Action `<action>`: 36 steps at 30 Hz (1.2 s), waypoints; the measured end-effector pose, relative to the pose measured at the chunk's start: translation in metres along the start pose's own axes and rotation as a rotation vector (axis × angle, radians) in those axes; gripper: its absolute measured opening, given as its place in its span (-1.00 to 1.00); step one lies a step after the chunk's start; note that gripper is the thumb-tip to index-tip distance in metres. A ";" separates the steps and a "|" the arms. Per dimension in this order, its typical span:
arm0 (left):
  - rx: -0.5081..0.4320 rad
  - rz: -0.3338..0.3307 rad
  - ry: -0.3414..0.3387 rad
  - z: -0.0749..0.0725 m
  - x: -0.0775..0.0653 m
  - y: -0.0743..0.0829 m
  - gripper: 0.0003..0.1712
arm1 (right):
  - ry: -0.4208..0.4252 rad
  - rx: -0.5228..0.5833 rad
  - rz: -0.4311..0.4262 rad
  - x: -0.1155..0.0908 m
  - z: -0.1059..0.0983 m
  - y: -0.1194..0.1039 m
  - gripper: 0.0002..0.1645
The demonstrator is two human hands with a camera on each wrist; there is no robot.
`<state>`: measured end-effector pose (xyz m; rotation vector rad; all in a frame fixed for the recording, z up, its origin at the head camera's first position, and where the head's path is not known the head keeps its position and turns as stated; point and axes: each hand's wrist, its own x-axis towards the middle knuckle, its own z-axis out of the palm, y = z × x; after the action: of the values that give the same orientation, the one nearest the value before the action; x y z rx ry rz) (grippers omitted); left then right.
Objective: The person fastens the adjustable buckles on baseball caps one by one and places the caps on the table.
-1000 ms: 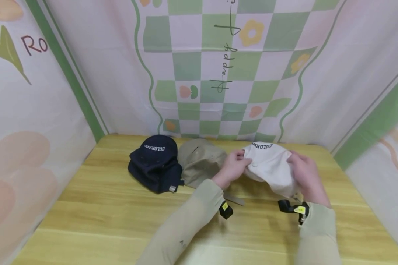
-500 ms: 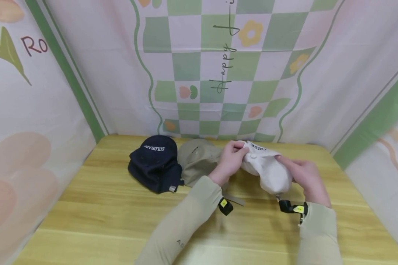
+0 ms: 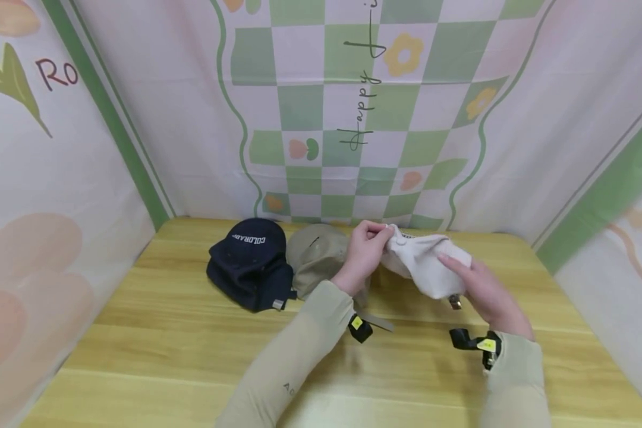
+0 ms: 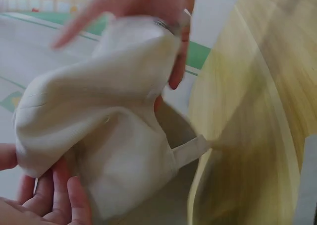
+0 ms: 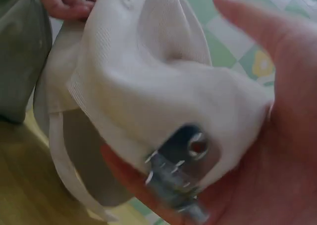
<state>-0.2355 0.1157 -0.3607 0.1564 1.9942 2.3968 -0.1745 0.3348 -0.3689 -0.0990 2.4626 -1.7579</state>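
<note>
Presently: white fabric cap (image 3: 425, 264) between left hand (image 3: 361, 252) and right hand (image 3: 489, 291)

The left hand pinches the cap's edge. The right hand supports the opposite side, thumb spread from fingers. Khaki fabric cap (image 3: 315, 258): beside left hand; navy fabric cap (image 3: 251, 261): farther left.

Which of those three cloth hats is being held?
The white cloth cap, rightmost: the left hand pinches it, while the navy cloth cap and khaki cloth cap lie on the yellowish wooden table.

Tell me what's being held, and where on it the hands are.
The white cap: the left hand pinches the fabric beside its round button; the right hand, thumb spread, supports the side near the metal buckle.
</note>
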 end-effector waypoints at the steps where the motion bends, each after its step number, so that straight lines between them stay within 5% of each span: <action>1: 0.005 -0.003 0.004 -0.001 0.000 0.000 -0.85 | -0.013 -0.001 -0.028 -0.001 0.003 -0.001 -0.39; 5: 0.018 -0.004 0.027 -0.002 0.000 -0.002 -0.83 | -0.037 -0.051 -0.092 -0.004 0.012 -0.005 -0.46; 10: -0.004 -0.018 0.023 -0.003 0.000 -0.002 -0.80 | 0.029 -0.028 -0.118 -0.001 0.020 -0.007 -0.48; 20: 0.035 -0.064 -0.060 -0.009 -0.001 -0.004 -0.67 | 0.130 0.283 -0.120 0.009 0.035 -0.015 -0.61; 28: 0.249 -0.098 -0.258 -0.024 -0.007 -0.002 -0.44 | 0.216 0.453 -0.226 0.014 0.041 -0.026 -0.75; 36: 0.517 -0.142 -0.528 -0.036 -0.023 -0.002 -0.19 | 0.258 0.477 -0.285 0.015 0.041 -0.036 -0.74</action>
<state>-0.2162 0.0787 -0.3704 0.5618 2.1878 1.4962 -0.1843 0.2830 -0.3487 -0.1982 2.1874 -2.5783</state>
